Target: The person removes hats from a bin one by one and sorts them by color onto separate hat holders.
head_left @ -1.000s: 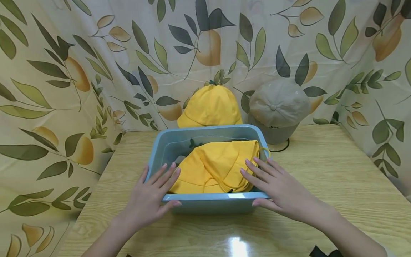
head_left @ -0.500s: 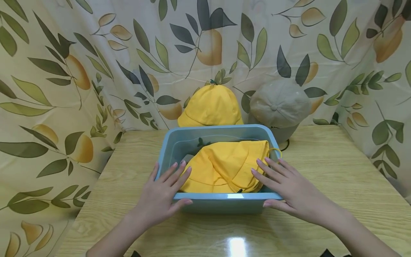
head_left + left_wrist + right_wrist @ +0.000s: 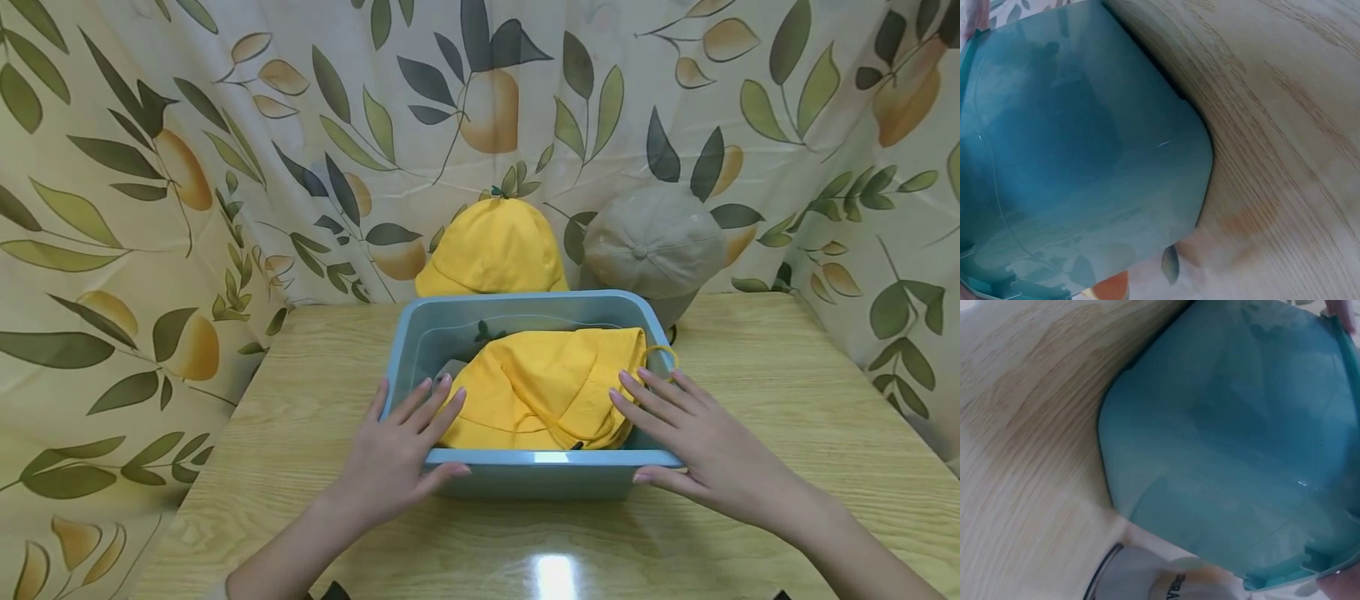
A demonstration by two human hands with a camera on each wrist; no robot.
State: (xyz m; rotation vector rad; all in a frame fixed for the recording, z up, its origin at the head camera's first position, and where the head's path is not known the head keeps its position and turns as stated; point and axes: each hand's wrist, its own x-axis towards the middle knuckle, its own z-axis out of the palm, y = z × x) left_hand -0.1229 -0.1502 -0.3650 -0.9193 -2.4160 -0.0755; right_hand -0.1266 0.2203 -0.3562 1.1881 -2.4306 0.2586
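A light blue plastic bin (image 3: 551, 458) stands on the wooden table, its outer wall (image 3: 1085, 137) filling much of the left wrist view. My left hand (image 3: 393, 454) lies on its near left corner, fingers straight and spread over the rim, thumb along the front. On the near right corner my right hand (image 3: 697, 442) rests the same way, straight fingers reaching over the rim. Inside the bin lies a folded yellow hat (image 3: 562, 375) with a thin yellow cord loop (image 3: 663, 348) at its right. Part of a grey item (image 3: 452, 368) shows beside the hat.
Behind the bin sits another yellow hat (image 3: 498, 246) with a small green sprig on top. To its right stands a grey baseball cap (image 3: 652, 242), its brim partly hidden by the bin. A leaf-patterned curtain (image 3: 315, 167) encloses the table (image 3: 330, 367) at the back and sides.
The bin has slid to the right across the table, carrying the yellow hat inside. Both hands have moved along with it and kept their places at its corners.
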